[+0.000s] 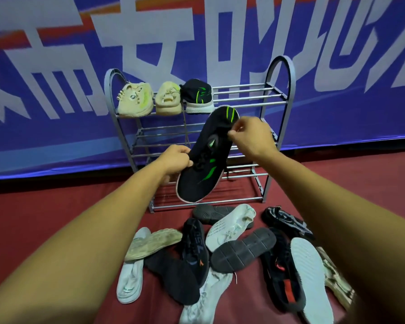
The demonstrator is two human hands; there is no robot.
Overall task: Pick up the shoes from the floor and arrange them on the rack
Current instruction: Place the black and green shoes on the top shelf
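Both hands hold a black shoe w/ green stripes (206, 157) in front of the rack (281, 94): left hand (174, 160) grips its side, right hand (250, 134) pinches the heel.

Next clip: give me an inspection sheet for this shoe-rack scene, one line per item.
Surface: dark red floor, with a heap of shoes lying on it in front of the rack.
Job's things: grey metal rack; its top shelf holds two beige shoes and one black shoe with green stripes; the lower shelves look bare. The matching black shoe is held up in front of the rack.
Clutter: floor pile of black, white and beige shoes, several sole-up and overlapping.
Hands: left hand grips the held shoe's lower side; right hand pinches its heel end.
Cables: nothing seen.
Surroundings: blue banner with large white characters behind the rack.
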